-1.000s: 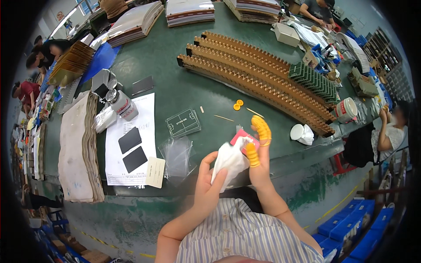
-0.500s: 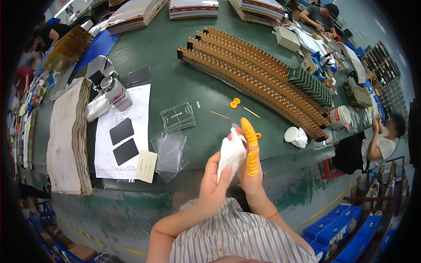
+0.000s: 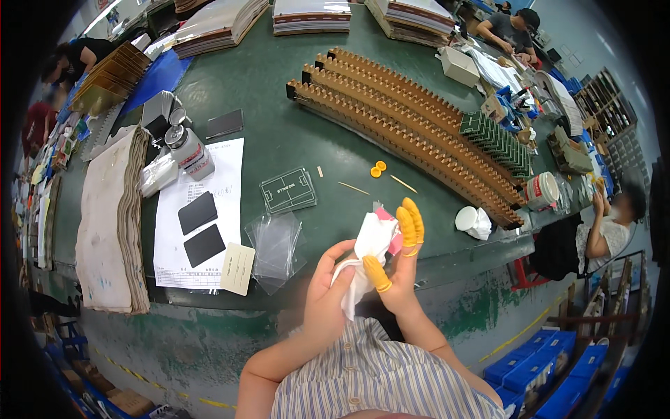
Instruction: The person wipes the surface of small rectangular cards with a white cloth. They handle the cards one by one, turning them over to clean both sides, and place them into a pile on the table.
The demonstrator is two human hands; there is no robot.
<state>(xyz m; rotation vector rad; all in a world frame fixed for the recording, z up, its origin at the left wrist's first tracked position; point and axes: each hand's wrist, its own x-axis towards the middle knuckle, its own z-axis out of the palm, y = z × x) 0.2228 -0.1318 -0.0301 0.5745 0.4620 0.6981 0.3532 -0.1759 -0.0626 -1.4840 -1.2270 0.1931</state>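
Both hands are raised in front of the torso, just short of the green table (image 3: 279, 133) edge. The left hand (image 3: 324, 297) is closed around the lower part of a white cloth (image 3: 368, 246); the right hand (image 3: 401, 269), wearing orange finger cots (image 3: 410, 222) on thumb and two extended fingers, presses the cloth's upper part, with a small pink item (image 3: 385, 215), not identifiable, held against it. Just left of the grip lie clear plastic bags (image 3: 276, 244); beyond it, two orange discs (image 3: 377, 169) and thin sticks (image 3: 354, 188); to its right, a white cup (image 3: 466, 218).
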